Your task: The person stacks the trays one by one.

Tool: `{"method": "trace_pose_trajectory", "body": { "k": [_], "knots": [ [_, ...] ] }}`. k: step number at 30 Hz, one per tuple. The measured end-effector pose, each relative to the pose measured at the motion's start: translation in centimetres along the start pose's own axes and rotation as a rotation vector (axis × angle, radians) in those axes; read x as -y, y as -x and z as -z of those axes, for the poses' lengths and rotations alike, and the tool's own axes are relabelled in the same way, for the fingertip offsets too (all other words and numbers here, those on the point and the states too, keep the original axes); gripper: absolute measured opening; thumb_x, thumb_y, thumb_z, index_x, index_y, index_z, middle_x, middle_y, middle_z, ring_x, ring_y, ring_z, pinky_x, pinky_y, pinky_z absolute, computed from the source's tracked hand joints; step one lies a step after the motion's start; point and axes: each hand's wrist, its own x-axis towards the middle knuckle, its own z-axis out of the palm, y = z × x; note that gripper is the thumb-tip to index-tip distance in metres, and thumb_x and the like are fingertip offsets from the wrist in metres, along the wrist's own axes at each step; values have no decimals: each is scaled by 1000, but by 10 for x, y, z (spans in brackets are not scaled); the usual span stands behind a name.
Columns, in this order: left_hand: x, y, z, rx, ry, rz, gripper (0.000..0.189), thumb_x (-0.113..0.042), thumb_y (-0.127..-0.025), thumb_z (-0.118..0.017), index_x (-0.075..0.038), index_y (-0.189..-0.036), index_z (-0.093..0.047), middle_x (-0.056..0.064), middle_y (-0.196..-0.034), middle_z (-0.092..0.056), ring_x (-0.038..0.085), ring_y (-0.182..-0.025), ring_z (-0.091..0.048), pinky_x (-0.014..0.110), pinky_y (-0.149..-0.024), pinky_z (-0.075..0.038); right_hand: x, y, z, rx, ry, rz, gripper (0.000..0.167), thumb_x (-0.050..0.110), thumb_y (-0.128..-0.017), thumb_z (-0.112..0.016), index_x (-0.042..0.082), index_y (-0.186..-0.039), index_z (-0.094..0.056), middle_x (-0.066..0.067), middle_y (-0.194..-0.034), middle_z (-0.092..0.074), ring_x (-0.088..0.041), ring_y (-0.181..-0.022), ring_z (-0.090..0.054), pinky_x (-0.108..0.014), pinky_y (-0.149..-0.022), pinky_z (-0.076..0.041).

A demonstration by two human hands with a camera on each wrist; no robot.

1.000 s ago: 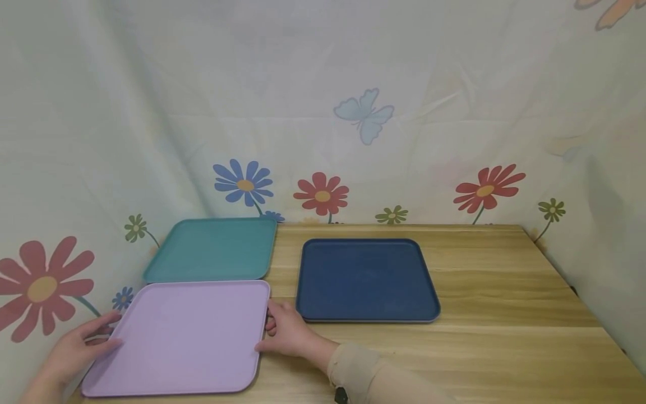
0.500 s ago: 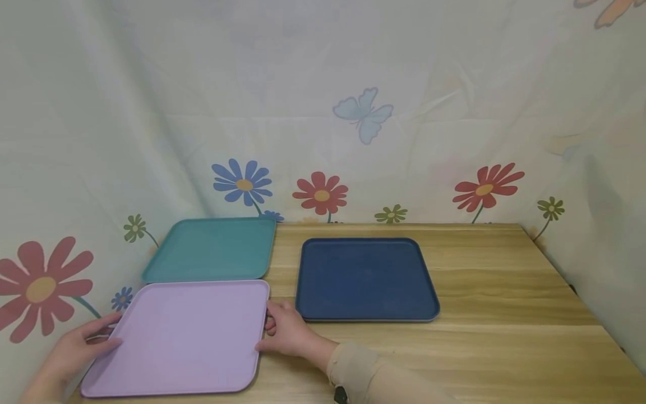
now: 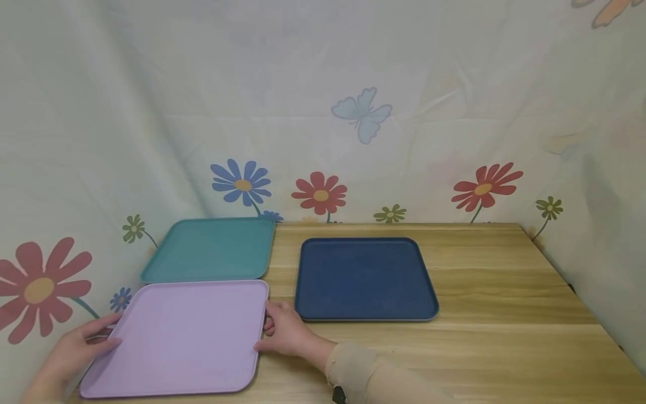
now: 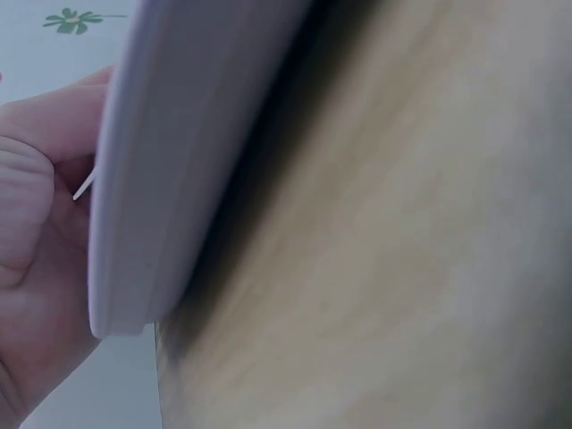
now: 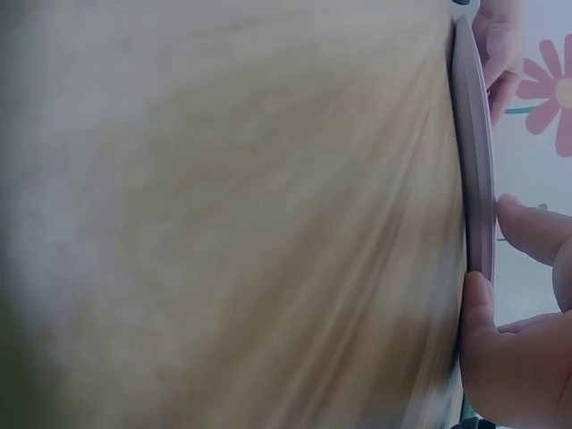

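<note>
A flat lilac tray (image 3: 187,336) with rounded corners and a low rim lies at the front left of the wooden table. On its left edge, my left hand (image 3: 75,350) grips the rim, thumb over the top and fingers at the outer side. My right hand (image 3: 289,332) holds the opposite edge between thumb and fingers. Seen from the left wrist, the tray's side wall (image 4: 170,179) stands close over the wood, with a dark shadow along its underside. The right wrist view has a thumb and a finger at the tray's rim (image 5: 478,170).
Directly behind the lilac tray lies a teal tray (image 3: 209,249), its front edge meeting the lilac one's back edge. A dark blue tray (image 3: 365,280) rests right of centre, just beyond my right hand. Flower-printed cloth (image 3: 252,84) hangs around the wooden table (image 3: 484,359).
</note>
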Motion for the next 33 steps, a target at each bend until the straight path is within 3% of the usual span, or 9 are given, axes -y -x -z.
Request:
{"method": "trace_pose_trajectory", "body": {
  "k": [3,8,10,15,17,23,26,29,33],
  "knots": [
    [1,1,0,-4,-4,-12,77,-38,-88,-75,6,-143,-44,42,-139,-38,38,-103,-62,22,-70,-53,2,1,0,-4,-4,3,71,9,-71,-88,-2,-132,-52,-5,-97,-48,-3,-74,-55,-16,-71,-48],
    [1,3,0,-28,-12,-49,69,-33,-88,-76,5,-140,-49,38,-131,-50,-2,-87,-56,14,-67,-46,3,2,-2,-26,-25,-9,76,7,-71,-88,-5,-136,-50,-6,-97,-47,-3,-74,-55,-15,-71,-48],
    [1,3,0,-29,-18,-53,68,-32,-88,-76,5,-139,-50,38,-130,-51,0,-88,-57,14,-68,-46,4,2,-5,-43,-40,-20,80,6,-71,-87,-7,-139,-47,-6,-97,-47,-3,-74,-54,-16,-71,-48],
    [-1,3,0,-9,-7,-16,71,-35,-89,-74,4,-141,-47,41,-139,-40,31,-102,-61,13,-67,-45,6,4,-9,-82,-55,-43,84,5,-71,-87,-11,-142,-44,-7,-102,-49,-4,-77,-54,-17,-73,-48],
    [-1,4,0,-9,10,-3,72,-36,-89,-74,5,-142,-45,42,-141,-37,26,-102,-61,11,-68,-44,7,4,-9,-88,-50,-52,84,5,-71,-86,-12,-142,-43,-7,-104,-49,-6,-80,-54,-18,-74,-48],
    [-2,6,-2,-45,37,-13,69,-34,-88,-76,3,-140,-49,40,-137,-44,-9,-88,-50,10,-67,-44,10,7,-8,-90,-26,-83,84,8,-74,-86,-9,-144,-43,-7,-110,-51,-7,-86,-56,-19,-77,-48],
    [-3,7,-4,-84,52,-45,62,-29,-87,-77,1,-137,-55,34,-127,-56,-16,-84,-46,9,-67,-43,10,8,-8,-93,-43,-85,84,7,-74,-85,-9,-144,-42,-7,-112,-51,-7,-87,-56,-19,-77,-49],
    [-2,8,-5,-140,45,-82,55,-26,-86,-79,-2,-132,-61,7,-109,-69,-18,-82,-47,8,-66,-43,9,8,-9,-107,-54,-72,84,5,-73,-85,-9,-144,-42,-8,-112,-51,-8,-88,-56,-18,-78,-49],
    [-3,9,-6,-176,18,-92,53,-26,-88,-77,0,-131,-61,-21,-97,-60,-17,-80,-48,9,-65,-45,9,8,-12,-133,-87,-56,84,1,-72,-84,-11,-144,-41,-10,-115,-50,-11,-91,-58,-17,-79,-50]
  ]
}}
